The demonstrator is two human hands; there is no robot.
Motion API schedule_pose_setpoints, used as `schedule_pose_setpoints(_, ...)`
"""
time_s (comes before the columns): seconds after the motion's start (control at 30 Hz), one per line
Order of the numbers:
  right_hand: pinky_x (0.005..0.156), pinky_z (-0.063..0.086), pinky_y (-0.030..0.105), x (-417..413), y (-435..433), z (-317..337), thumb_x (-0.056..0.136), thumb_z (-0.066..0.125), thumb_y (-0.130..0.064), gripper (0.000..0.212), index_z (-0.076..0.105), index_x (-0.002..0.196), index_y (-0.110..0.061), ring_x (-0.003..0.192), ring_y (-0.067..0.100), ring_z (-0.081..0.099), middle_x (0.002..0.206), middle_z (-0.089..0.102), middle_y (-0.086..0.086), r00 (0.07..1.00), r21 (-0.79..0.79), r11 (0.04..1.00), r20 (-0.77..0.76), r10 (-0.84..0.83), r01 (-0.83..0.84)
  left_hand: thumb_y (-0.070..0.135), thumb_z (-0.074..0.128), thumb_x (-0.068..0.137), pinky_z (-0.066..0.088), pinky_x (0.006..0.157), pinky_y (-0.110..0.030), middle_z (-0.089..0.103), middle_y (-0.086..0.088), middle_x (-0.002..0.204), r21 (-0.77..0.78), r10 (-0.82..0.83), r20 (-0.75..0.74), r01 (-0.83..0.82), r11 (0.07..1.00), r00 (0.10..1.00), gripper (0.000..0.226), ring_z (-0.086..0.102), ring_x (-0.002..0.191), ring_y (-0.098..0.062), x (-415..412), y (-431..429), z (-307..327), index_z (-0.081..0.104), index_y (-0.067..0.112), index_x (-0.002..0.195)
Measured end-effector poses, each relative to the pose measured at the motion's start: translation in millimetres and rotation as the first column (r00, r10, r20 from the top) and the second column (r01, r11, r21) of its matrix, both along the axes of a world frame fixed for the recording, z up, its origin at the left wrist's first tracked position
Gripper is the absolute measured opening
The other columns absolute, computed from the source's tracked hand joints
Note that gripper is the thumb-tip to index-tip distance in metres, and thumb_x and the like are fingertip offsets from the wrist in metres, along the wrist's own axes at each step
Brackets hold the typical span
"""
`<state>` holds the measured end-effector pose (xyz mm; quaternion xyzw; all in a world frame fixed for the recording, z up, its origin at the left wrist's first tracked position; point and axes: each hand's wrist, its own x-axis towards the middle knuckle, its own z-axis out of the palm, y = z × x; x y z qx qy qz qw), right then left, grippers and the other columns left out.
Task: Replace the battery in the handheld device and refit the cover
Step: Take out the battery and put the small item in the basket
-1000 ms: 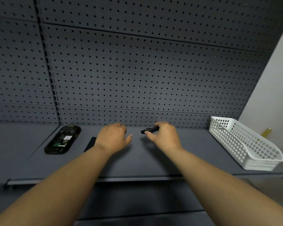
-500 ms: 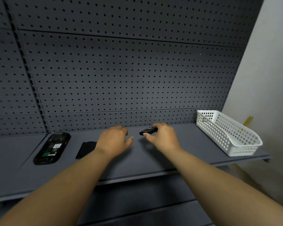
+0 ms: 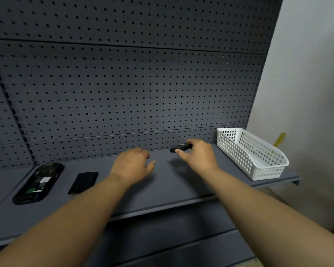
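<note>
The black handheld device [image 3: 38,183] lies face down at the left of the grey shelf [image 3: 162,191], its back open with a circuit board and white label showing. Its black cover [image 3: 83,182] lies flat just to the right of it. My right hand [image 3: 198,156] holds a small black battery [image 3: 181,147] between thumb and fingers, a little above the shelf near the pegboard. My left hand [image 3: 132,165] hovers over the middle of the shelf, fingers loosely curled, holding nothing.
A white plastic mesh basket [image 3: 258,160] stands at the right end of the shelf, close to my right hand. A grey pegboard wall [image 3: 123,83] backs the shelf. A white wall and a yellow object [image 3: 279,138] are further right.
My right hand has carried the battery to the right, toward the basket. The view has swung right, so the device and cover now sit further left. My left hand stays over the shelf.
</note>
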<state>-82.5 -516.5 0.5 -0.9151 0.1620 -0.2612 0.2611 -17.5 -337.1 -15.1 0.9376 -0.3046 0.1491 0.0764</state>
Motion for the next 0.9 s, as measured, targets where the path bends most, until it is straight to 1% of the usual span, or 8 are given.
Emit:
schedule_pose_setpoints(0.13, 0.091, 0.047, 0.026, -8.3, -38.9, 6.7, 0.082, 0.067, -0.038, 0.052, 0.061, 0.124, -0.008, 0.115, 0.023, 0.059, 0.125, 0.063, 0.009, 1.000, -0.005, 1.000, 0.011, 0.008, -0.008, 0.045, 0.043, 0.093, 0.047, 0.090, -0.035, 0.063, -0.007, 0.118, -0.021, 0.023, -0.003, -0.023, 1.000, 1.000, 0.043, 0.058, 0.107, -0.024, -3.3, -35.5, 0.5, 0.058, 0.012, 0.116)
schedule_pose_setpoints(0.23, 0.091, 0.046, 0.028, -17.6, -77.5, 15.8, 0.082, 0.067, -0.038, 0.048, 0.063, 0.119, -0.007, 0.112, 0.024, 0.060, 0.121, 0.065, 0.010, 1.000, -0.032, 0.999, 0.022, 0.012, -0.011, 0.045, 0.042, 0.093, 0.047, 0.090, -0.035, 0.062, -0.007, 0.119, -0.028, 0.045, -0.015, -0.046, 0.999, 0.999, 0.044, 0.058, 0.108, -0.024, -10.6, -70.1, 2.0, 0.058, 0.012, 0.117)
schedule_pose_setpoints(0.4, 0.076, 0.043, 0.023, -32.2, -147.8, 29.4, 0.081, 0.068, -0.037, 0.037, 0.070, 0.105, -0.009, 0.099, 0.022, 0.064, 0.105, 0.072, 0.007, 0.999, -0.035, 0.999, 0.042, 0.022, -0.021, 0.046, 0.042, 0.093, 0.048, 0.089, -0.035, 0.062, -0.008, 0.120, -0.047, 0.090, -0.021, -0.091, 0.995, 0.996, 0.045, 0.058, 0.108, -0.025, -26.7, -127.2, 2.3, 0.057, 0.013, 0.118)
schedule_pose_setpoints(0.5, 0.077, 0.047, 0.028, -39.0, -186.7, 32.5, 0.080, 0.069, -0.035, 0.034, 0.070, 0.099, -0.007, 0.094, 0.024, 0.065, 0.100, 0.073, 0.009, 0.999, -0.032, 0.999, 0.048, 0.024, -0.022, 0.046, 0.041, 0.092, 0.048, 0.089, -0.035, 0.062, -0.008, 0.120, -0.055, 0.115, -0.021, -0.116, 0.992, 0.993, 0.045, 0.058, 0.108, -0.026, -36.8, -156.3, 0.2, 0.057, 0.013, 0.118)
schedule_pose_setpoints(0.67, 0.084, 0.050, 0.035, -50.8, -232.0, 29.7, 0.083, 0.067, -0.030, 0.038, 0.068, 0.107, -0.001, 0.100, 0.029, 0.064, 0.106, 0.071, 0.014, 1.000, 0.001, 1.000, 0.015, -0.005, 0.005, 0.046, 0.041, 0.092, 0.048, 0.089, -0.035, 0.061, -0.008, 0.120, -0.071, 0.139, -0.030, -0.141, 0.987, 0.990, 0.044, 0.058, 0.107, -0.025, -49.0, -192.6, -4.0, 0.057, 0.014, 0.117)
schedule_pose_setpoints(0.77, 0.071, 0.052, 0.034, -50.8, -248.4, 21.4, 0.082, 0.068, -0.032, 0.038, 0.068, 0.102, 0.001, 0.086, 0.028, 0.065, 0.097, 0.072, 0.014, 0.997, 0.037, 0.999, -0.081, -0.020, 0.023, 0.047, 0.042, 0.092, 0.048, 0.088, -0.035, 0.061, -0.007, 0.120, -0.062, 0.155, -0.033, -0.157, 0.986, 0.987, 0.044, 0.058, 0.107, -0.025, -53.7, -204.5, -7.7, 0.057, 0.014, 0.117)
schedule_pose_setpoints(0.83, 0.053, 0.044, 0.028, -47.9, -254.3, 15.3, 0.081, 0.068, -0.032, 0.033, 0.069, 0.093, -0.002, 0.074, 0.023, 0.059, 0.093, 0.072, 0.012, 0.986, 0.035, 0.999, -0.167, -0.018, 0.025, 0.047, 0.042, 0.092, 0.048, 0.087, -0.035, 0.061, -0.007, 0.120, -0.055, 0.161, -0.032, -0.163, 0.985, 0.986, 0.044, 0.058, 0.107, -0.025, -56.2, -209.0, -9.5, 0.057, 0.015, 0.117)
schedule_pose_setpoints(0.9, 0.047, 0.036, 0.024, -44.4, -256.7, 9.5, 0.080, 0.069, -0.030, 0.027, 0.070, 0.089, -0.005, 0.071, 0.020, 0.055, 0.094, 0.072, 0.009, 0.968, 0.025, 1.000, -0.251, -0.004, 0.011, 0.047, 0.042, 0.092, 0.049, 0.086, -0.035, 0.061, -0.007, 0.119, -0.052, 0.163, -0.030, -0.165, 0.985, 0.986, 0.043, 0.059, 0.106, -0.025, -57.7, -211.4, -10.8, 0.057, 0.014, 0.116)
